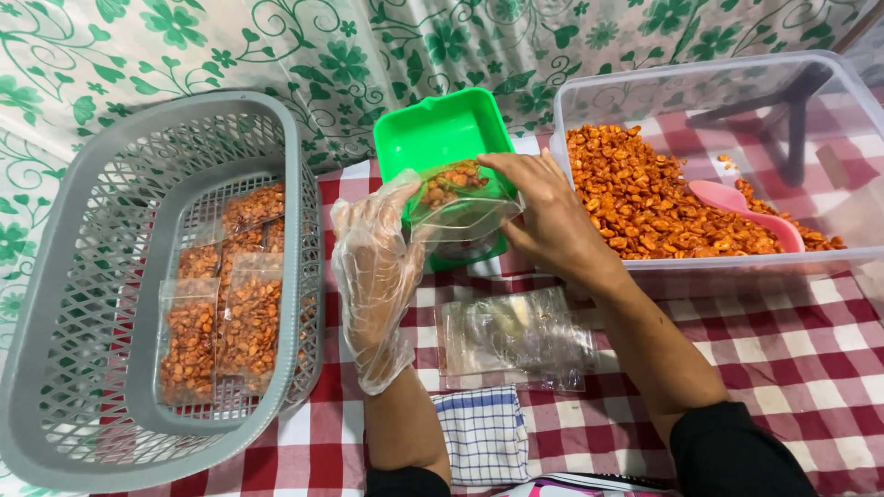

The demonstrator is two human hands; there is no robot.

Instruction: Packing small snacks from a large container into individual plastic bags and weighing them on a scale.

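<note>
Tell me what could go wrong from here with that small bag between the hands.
1. The small clear bag of orange snack pieces is held by the left hand and right hand over the green tray; if its mouth is open, tilting it may spill pieces.
2. The loose plastic glove could weaken the grip.
3. Spilled pieces could land on the empty bags below.
</note>
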